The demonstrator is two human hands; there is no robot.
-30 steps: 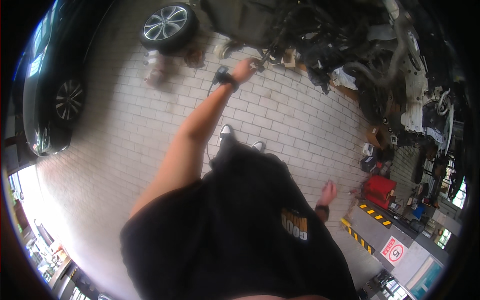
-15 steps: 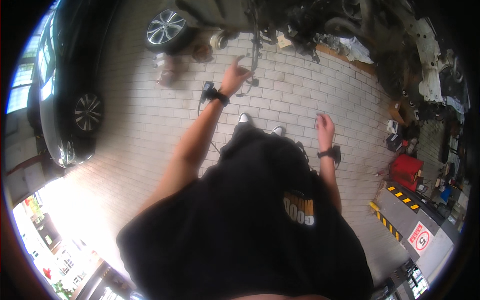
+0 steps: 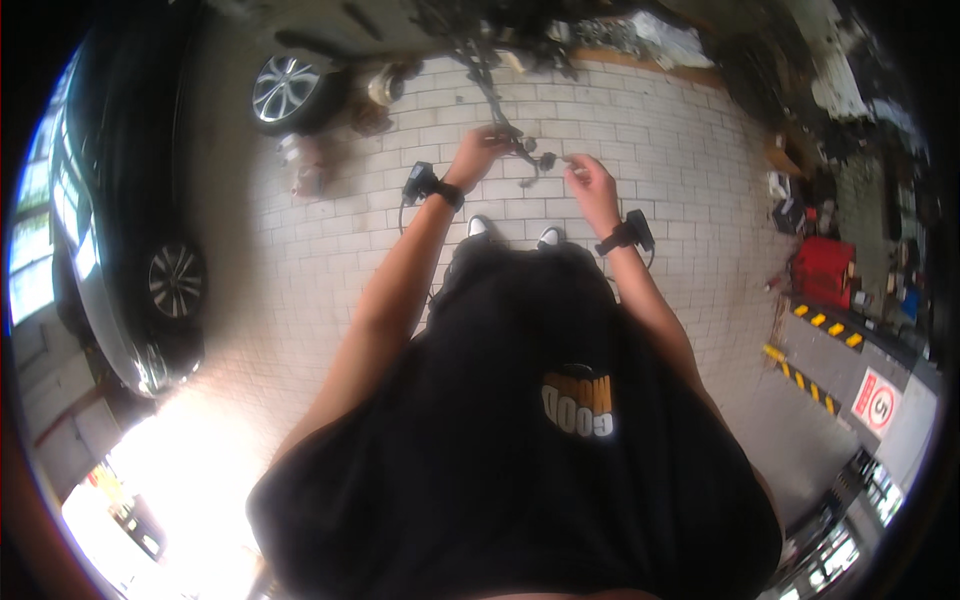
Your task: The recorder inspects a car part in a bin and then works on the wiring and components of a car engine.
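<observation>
A dark wiring harness (image 3: 490,92) hangs down from the vehicle parts at the top of the view. My left hand (image 3: 482,152) is closed around its lower part, the fingers wrapped over the cable. Below that hand dangle short branches and a small dark connector (image 3: 546,161). My right hand (image 3: 592,188) has come up to the right of this connector, thumb and forefinger bent toward each other. Whatever they pinch is too small to make out. A black strap with a small device sits on each wrist.
A loose wheel (image 3: 290,90) lies at the upper left, with round metal parts (image 3: 383,86) beside it. A parked car (image 3: 110,250) stands along the left. To the right are a red box (image 3: 825,270) and a grey base with yellow-black stripes (image 3: 800,375). Pale tiles cover the floor.
My right hand has risen up and leftward to beside the connector. My left hand has closed around the harness, where its fingers were more spread before. The view has shifted slightly.
</observation>
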